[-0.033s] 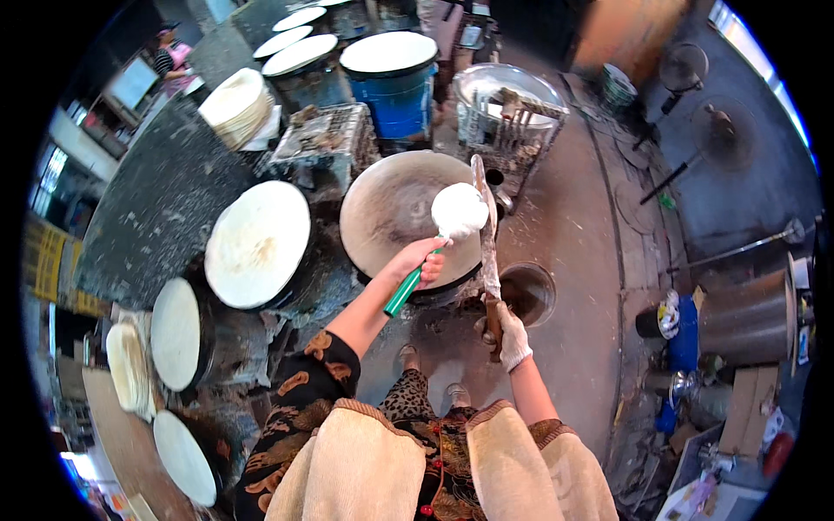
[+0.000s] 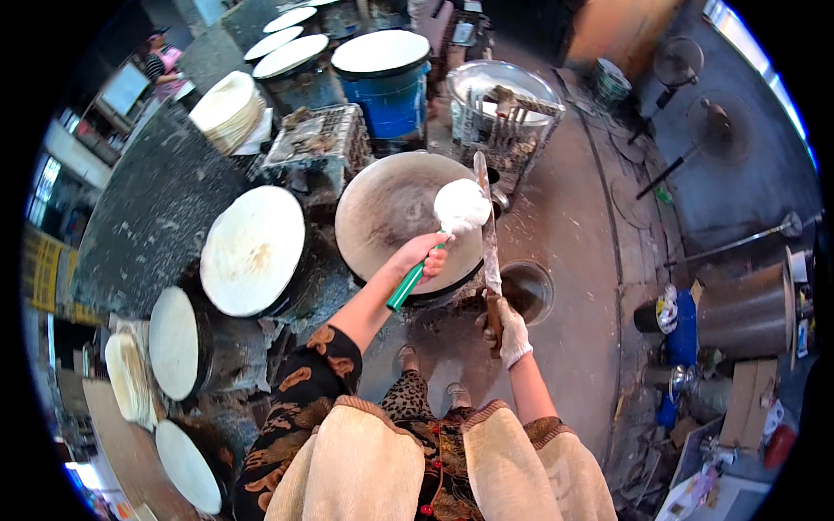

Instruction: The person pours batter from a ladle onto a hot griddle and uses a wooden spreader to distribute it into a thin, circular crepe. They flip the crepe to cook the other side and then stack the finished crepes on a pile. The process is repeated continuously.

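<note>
My left hand [image 2: 423, 257] is wrapped around the green handle of a ladle [image 2: 402, 287]. A rounded white mass, like thick batter or dough, covers its head [image 2: 462, 207]. My right hand [image 2: 509, 330], in a whitish glove, grips the brown handle of a long flat scraper [image 2: 491, 252]. Its blade is smeared with white and points away from me, its side right against the white mass; whether they touch I cannot tell. Both tools are held over the right part of a round griddle [image 2: 382, 208], whose brownish-grey surface is bare.
To the left, several round griddles carry white sheets, one large sheet [image 2: 254, 252] nearest. Beyond stand a stack of pale round sheets [image 2: 228, 113], a crusted crate [image 2: 317, 143], a blue drum [image 2: 385, 102] and a clear-rimmed tub [image 2: 508, 78]. A person [image 2: 165, 65] is far left.
The view has shifted slightly. The ladle's white head sits a little further right over the griddle, and the scraper blade has turned slightly. Both hands keep their grips.
</note>
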The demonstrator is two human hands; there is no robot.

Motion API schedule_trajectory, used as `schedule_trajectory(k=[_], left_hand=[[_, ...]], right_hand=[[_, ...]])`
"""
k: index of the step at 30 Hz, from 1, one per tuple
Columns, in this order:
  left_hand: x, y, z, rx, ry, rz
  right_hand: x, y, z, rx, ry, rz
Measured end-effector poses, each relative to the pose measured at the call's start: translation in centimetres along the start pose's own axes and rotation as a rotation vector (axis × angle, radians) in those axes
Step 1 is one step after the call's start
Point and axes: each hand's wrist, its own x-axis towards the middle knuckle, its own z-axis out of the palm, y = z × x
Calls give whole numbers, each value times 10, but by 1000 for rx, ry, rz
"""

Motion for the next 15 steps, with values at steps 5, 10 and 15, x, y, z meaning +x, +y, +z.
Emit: schedule_trajectory(k=[5,10,15], left_hand=[[77,34,-11,253,143,64],[92,65,-36,671,355,287],[58,120,-83,1825,255,1094]], right_hand=[[27,-8,15,-45,238,-18],[17,22,17,-251,396,-135],[7,12,21,-489,418,-189]])
